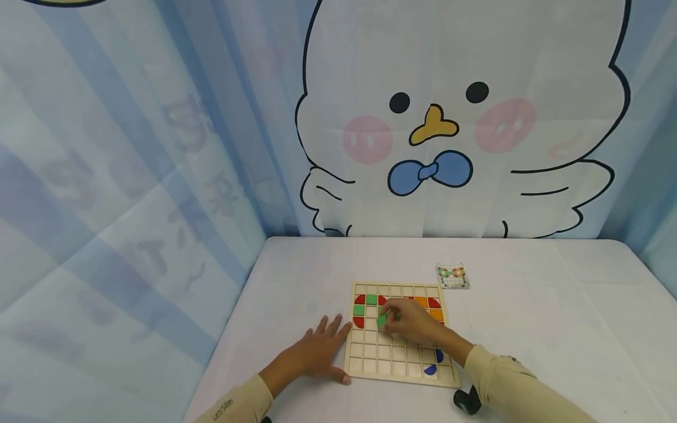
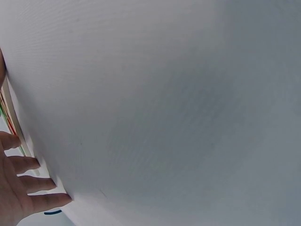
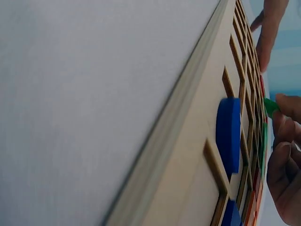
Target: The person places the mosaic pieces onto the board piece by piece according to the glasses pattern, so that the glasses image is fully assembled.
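Note:
A wooden grid board (image 1: 376, 351) lies on the white table, with red, green and orange pieces in cells of its upper part. My right hand (image 1: 409, 320) is over the board. In the right wrist view its thumb and fingertips pinch a small green piece (image 3: 271, 108) just above the grid. Beside the board's left edge, my left hand (image 1: 319, 351) rests with spread fingers, its fingertips and thumb against the edge. The right hand and forearm cover some middle cells.
Two blue half-round pieces (image 1: 431, 369) sit at the board's lower right. A small card (image 1: 452, 276) with a coloured grid pattern lies beyond the board's upper right corner. A black object (image 1: 468, 400) is under the right sleeve. A printed curtain (image 1: 476, 205) stands behind the table.

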Motion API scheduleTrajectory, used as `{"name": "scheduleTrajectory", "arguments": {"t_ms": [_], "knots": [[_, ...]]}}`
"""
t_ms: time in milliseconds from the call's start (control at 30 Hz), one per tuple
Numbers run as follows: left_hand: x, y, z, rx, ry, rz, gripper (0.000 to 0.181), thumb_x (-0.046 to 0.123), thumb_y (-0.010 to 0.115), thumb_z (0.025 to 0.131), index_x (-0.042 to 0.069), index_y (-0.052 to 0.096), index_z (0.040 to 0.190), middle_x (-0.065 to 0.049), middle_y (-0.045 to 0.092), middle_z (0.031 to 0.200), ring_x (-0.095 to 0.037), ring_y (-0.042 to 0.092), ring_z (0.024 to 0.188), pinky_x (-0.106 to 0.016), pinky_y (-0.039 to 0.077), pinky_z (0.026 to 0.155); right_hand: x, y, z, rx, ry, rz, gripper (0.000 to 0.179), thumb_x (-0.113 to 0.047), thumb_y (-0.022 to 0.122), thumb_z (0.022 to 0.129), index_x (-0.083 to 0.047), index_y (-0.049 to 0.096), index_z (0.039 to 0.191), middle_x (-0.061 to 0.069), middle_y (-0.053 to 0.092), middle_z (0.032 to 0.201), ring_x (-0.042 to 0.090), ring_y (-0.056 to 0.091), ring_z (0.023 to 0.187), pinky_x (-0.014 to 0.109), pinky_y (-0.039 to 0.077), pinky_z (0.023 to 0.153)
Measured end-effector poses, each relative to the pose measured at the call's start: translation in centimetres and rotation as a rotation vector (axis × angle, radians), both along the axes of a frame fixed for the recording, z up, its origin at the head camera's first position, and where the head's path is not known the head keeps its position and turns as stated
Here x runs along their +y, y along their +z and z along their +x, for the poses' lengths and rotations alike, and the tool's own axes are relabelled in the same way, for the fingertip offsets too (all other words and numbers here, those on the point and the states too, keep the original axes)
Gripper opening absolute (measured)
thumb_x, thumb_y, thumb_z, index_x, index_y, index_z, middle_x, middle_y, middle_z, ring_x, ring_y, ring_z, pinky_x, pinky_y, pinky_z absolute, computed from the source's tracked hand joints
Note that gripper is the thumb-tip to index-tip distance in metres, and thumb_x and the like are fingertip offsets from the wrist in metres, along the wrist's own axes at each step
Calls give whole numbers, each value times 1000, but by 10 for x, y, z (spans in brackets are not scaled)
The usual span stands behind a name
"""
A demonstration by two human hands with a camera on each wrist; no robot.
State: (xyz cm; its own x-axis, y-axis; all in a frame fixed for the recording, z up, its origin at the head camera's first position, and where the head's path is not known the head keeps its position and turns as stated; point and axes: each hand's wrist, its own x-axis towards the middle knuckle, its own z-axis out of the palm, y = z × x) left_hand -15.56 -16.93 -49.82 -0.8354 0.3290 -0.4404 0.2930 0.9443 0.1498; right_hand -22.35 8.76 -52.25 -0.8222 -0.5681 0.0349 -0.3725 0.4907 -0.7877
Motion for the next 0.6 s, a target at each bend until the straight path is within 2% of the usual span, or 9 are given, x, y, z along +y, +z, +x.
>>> {"name": "scheduleTrajectory", "arguments": {"t_ms": [300, 600], "knots": [[-3, -4, 0, 7, -10, 13, 113, 73, 74, 71, 26, 24, 161, -7, 17, 169, -40, 19, 154, -63, 33, 114, -25, 0, 5, 11, -85, 70, 26, -13, 78, 85, -7, 73, 109, -7, 64, 82, 9, 54, 73, 23, 46, 68], [-3, -2, 0, 2, -9, 23, 113, 72, 74, 71, 26, 24, 161, -8, 17, 169, -40, 18, 154, -63, 33, 115, -33, 3, 4, 5, -109, 106, 23, -15, 81, 84, -8, 73, 105, -8, 62, 79, 10, 54, 72, 24, 46, 65]]}}
